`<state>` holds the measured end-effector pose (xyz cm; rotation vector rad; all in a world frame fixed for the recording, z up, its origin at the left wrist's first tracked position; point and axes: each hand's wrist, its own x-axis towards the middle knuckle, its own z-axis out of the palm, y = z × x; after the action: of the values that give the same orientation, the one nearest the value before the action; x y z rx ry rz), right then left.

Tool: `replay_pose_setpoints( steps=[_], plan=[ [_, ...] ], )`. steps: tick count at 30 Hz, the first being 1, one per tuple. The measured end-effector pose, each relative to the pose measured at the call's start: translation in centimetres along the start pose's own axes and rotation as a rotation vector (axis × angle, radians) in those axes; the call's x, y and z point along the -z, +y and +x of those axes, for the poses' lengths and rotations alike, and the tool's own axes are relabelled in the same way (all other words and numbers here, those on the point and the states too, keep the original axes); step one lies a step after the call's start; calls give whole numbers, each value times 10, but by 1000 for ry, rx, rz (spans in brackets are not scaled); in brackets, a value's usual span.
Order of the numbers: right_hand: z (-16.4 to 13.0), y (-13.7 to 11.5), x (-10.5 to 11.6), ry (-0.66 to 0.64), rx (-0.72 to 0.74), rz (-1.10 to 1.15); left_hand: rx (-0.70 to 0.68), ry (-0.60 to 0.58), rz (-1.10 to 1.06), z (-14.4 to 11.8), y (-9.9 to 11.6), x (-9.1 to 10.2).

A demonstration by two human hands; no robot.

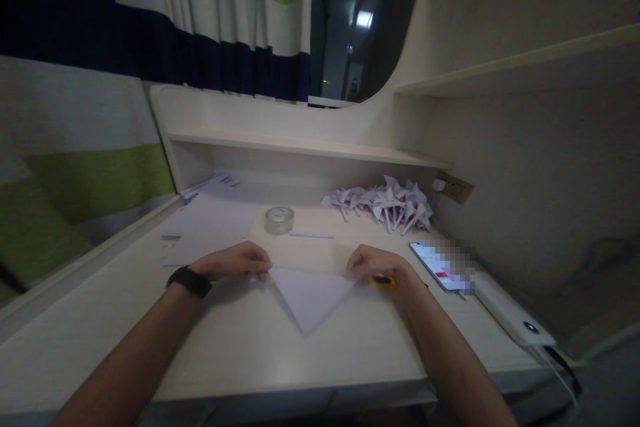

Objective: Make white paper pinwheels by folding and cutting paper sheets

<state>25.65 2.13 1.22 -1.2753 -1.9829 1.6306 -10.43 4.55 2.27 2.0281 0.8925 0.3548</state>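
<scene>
A white sheet of paper folded into a triangle (307, 297) is stretched between my two hands, its point toward me. My left hand (245, 260), with a black band on the wrist, pinches the left corner. At the right corner, my right hand (373, 261) grips the paper between thumb and fingers. Partly hidden by the right hand, a yellow and black tool (383, 281) lies on the desk. Beyond the paper are a roll of clear tape (279, 220) and a thin white paper stick (312, 235).
White paper sheets (215, 213) lie at the back left. Several paper pinwheels (387, 203) are heaped at the back right. A lit phone (435, 265) and a long white device (515, 313) with cables line the right side. A low shelf (300, 148) spans the back.
</scene>
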Motion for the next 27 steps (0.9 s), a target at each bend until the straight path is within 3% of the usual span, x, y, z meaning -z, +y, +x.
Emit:
replay_pose_setpoints(
  steps=[7, 11, 13, 15, 18, 22, 27],
  plan=[
    [-12, 9, 8, -24, -12, 16, 17, -105, 151, -3, -25, 14],
    [-24, 6, 12, 193, 100, -19, 36, -103, 259, -2, -23, 12],
    [-33, 5, 13, 315, 192, -32, 49, -38, 337, -1, -17, 9],
    [-43, 7, 14, 403, 216, -82, 56, 83, 457, 2, -8, 2],
    [-59, 17, 12, 464, 119, -291, -12, 200, 592, 11, 8, -16],
    [-75, 35, 8, 543, -10, -599, -175, 119, 615, 28, 22, -50],
    [-83, 49, 3, 568, -63, -811, -145, 94, 723, 42, 15, -74]
  ],
)
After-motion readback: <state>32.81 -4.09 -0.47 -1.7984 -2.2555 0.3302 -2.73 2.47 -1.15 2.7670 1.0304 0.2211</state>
